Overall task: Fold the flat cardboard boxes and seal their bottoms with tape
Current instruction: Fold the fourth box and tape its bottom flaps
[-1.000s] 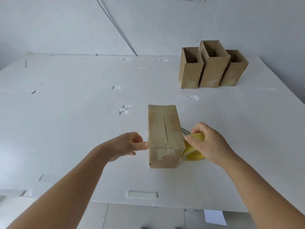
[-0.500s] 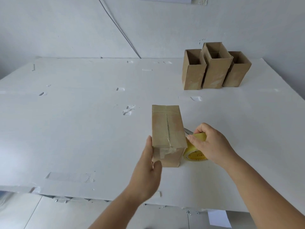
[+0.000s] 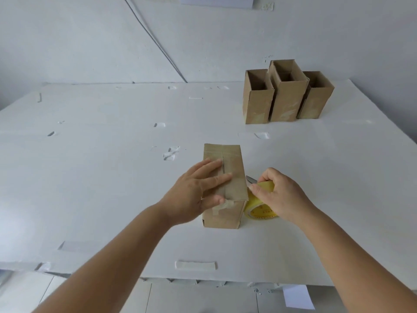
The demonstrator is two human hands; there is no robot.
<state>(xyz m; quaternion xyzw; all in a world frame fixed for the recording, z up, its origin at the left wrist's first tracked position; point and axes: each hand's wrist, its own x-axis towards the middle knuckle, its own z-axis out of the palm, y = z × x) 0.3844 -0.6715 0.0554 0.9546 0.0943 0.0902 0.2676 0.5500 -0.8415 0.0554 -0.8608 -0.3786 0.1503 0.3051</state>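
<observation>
Left hand (image 3: 198,190) flat, fingers straight, pressing taped seam of box (image 3: 225,184) mid-counter (image 3: 101,188); right hand (image 3: 279,195) grasping tape roll (image 3: 259,211) just beside; step: sealing bottom; next likely needs tape rubbed down, box uprighted.

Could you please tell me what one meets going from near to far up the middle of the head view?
Tape strip at the table edge → box under the left hand → three open boxes at the far right → wall.
</observation>
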